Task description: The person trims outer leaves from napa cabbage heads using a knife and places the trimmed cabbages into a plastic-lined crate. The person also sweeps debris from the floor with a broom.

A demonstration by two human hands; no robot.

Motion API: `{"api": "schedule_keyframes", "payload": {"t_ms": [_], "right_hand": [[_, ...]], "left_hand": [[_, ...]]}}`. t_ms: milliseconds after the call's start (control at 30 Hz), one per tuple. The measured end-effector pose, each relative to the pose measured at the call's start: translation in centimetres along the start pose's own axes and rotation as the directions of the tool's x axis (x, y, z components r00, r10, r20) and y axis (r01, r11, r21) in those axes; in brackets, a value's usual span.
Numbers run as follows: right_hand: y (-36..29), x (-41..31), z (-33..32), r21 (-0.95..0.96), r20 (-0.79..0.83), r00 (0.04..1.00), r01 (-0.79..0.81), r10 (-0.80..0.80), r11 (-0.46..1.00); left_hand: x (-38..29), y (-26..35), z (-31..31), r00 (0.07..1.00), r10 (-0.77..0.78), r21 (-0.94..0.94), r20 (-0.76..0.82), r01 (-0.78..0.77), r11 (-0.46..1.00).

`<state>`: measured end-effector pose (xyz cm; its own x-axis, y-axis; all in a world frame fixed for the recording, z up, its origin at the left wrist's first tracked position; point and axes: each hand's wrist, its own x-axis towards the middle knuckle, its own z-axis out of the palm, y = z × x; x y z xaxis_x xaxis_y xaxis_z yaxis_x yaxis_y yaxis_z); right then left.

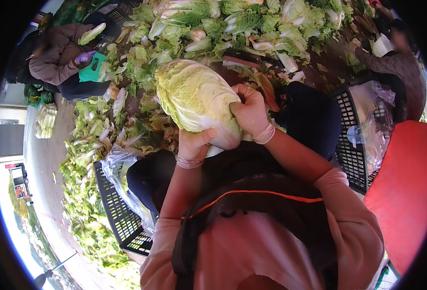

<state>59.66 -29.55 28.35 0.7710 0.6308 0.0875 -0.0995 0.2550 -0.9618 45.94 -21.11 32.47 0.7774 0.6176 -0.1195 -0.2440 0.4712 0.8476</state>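
Note:
A large napa cabbage (199, 96) lies tilted above my lap, its leafy end up and to the left, its pale base down and to the right. Beneath its lower side, my left hand (195, 143) supports it, thumb along the white leaves. My right hand (251, 110) grips the cabbage near its base, with the fingertips partly hidden behind a leaf edge. Both hands wear thin, light gloves. Behind the cabbage, trimmed leaves (159, 127) and a long reddish-brown object (240, 61) lie on the ground.
Black plastic crates with clear liners stand at left (114, 210) and right (351, 145). A heap of napa cabbages (235, 21) spreads ahead; loose leaves (86, 206) cover the left ground. One person (59, 58) sits at upper left, another (402, 69) at upper right. Red fabric (402, 192) is at right.

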Motion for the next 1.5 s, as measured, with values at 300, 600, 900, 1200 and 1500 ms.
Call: {"api": "schedule_keyframes", "payload": {"t_ms": [300,600,900,1200,1500], "right_hand": [[11.8,1.3,-9.4,-0.520,-0.167,0.765,-0.604,0.622,0.604],[-7.3,-1.7,2.3,-0.650,0.581,0.796,0.579,-0.169,0.492],[-6.1,-2.5,1.5,-0.411,0.384,0.856,0.495,-0.347,0.766],[-6.2,-3.1,1.9,-0.456,0.325,0.905,0.404,-0.275,0.793],[-7.3,-3.8,2.0,-0.480,0.284,0.942,0.302,-0.180,0.824]], "left_hand": [[1.2,3.4,-3.9,0.969,0.247,-0.319,-0.025,-0.242,0.916],[1.5,3.5,-1.6,0.991,0.011,-0.159,-0.132,-0.032,0.987],[0.6,1.7,-1.0,0.998,-0.042,0.020,0.044,0.041,0.999],[0.0,1.6,1.2,0.991,0.101,0.117,0.086,-0.110,0.987],[-0.8,2.0,2.0,0.995,0.088,0.073,0.040,-0.090,0.993]]}}
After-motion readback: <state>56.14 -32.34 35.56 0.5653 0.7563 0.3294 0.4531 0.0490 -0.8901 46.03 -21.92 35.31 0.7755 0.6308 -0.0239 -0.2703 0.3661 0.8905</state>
